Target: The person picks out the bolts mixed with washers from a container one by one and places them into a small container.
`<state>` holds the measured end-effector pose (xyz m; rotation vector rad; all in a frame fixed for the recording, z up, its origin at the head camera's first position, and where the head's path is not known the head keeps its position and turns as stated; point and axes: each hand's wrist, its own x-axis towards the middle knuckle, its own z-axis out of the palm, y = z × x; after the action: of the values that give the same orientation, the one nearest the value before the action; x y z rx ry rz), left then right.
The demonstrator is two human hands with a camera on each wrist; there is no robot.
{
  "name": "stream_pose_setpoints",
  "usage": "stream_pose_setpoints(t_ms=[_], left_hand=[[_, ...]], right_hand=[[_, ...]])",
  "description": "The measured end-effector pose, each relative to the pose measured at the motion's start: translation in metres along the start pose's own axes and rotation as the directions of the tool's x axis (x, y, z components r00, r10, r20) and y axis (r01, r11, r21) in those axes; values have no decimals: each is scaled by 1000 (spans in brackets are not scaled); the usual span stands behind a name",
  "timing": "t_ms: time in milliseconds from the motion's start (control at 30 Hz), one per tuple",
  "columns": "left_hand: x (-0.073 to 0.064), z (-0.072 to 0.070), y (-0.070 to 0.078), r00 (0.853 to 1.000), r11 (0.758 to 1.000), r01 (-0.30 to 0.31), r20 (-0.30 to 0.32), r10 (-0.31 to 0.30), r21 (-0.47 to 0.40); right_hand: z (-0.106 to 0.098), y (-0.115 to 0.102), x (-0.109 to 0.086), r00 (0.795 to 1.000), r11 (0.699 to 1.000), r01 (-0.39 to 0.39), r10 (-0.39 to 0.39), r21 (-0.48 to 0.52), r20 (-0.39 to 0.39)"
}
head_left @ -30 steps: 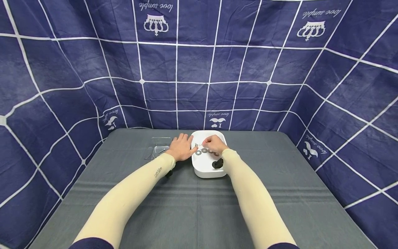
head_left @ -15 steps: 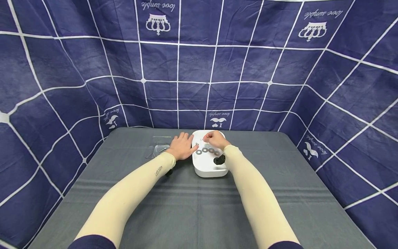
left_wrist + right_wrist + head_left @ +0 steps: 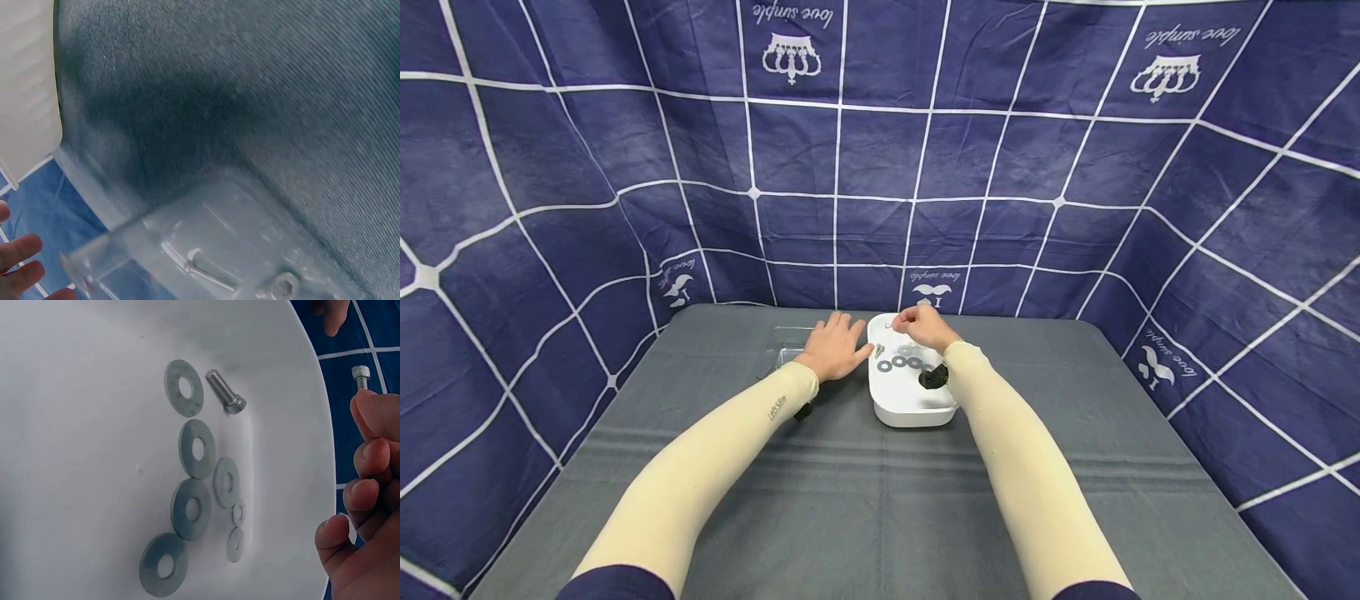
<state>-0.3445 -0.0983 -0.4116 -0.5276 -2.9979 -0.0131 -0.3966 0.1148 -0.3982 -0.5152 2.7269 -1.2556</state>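
In the head view my right hand (image 3: 927, 327) is over the far end of a white tray (image 3: 913, 410). Its thumb and index finger pinch a socket-head screw (image 3: 360, 374), whose knurled head sticks out in the right wrist view. Below it in the tray lie several flat washers (image 3: 197, 449) of different sizes and a second socket-head screw (image 3: 225, 392), tilted beside the topmost washer. My left hand (image 3: 835, 348) is spread with straight fingers just left of the tray, its thumb at the rim. Whether it presses on anything cannot be seen.
A clear plastic box (image 3: 212, 225), partly behind my left hand, holds a bolt (image 3: 211, 275) and another round-headed metal piece (image 3: 285, 286). Grey cloth (image 3: 880, 500) covers the table. Blue curtains with white lines (image 3: 880, 167) stand behind and at both sides.
My right hand has moved away from me towards the tray's far edge, still pinching the screw. The other screw in the tray now shows more clearly. My left hand stays spread beside the tray.
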Motion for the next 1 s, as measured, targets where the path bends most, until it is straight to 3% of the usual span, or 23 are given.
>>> stream_pose_setpoints(t_ms=[1000], left_hand=[[-16,-14,-37,997,998,62,-38,-61,7]], right_hand=[[10,-31,17,992,995,104,-104,-4,69]])
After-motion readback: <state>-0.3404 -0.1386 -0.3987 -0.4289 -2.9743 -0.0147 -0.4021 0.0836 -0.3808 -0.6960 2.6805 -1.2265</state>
